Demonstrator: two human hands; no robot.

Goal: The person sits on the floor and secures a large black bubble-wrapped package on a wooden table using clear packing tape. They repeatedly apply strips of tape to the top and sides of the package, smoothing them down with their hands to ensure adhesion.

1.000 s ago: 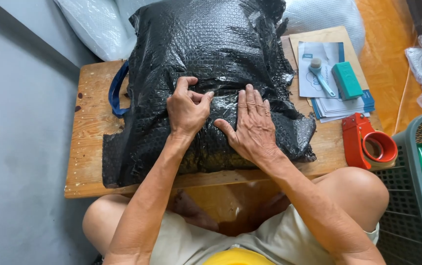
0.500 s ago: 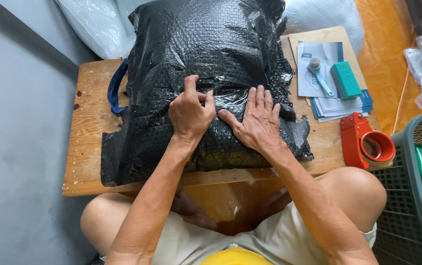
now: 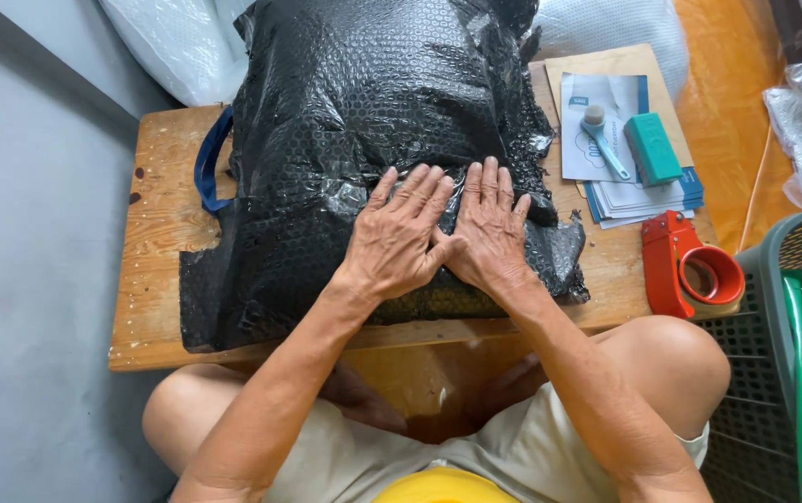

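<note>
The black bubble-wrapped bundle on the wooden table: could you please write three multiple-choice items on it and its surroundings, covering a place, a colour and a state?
1. Where is the tape dispenser?
A. right table edge
B. on the bundle
C. in the basket

2. What colour is the small block on the papers?
A. yellow
B. teal
C. white

3. How are the hands placed?
A. lifted
B. gripping the strap
C. flat on the bundle

A: it lies beside the papers, off the bundle.
B: it is teal.
C: left hand and right hand press palms down.
</note>
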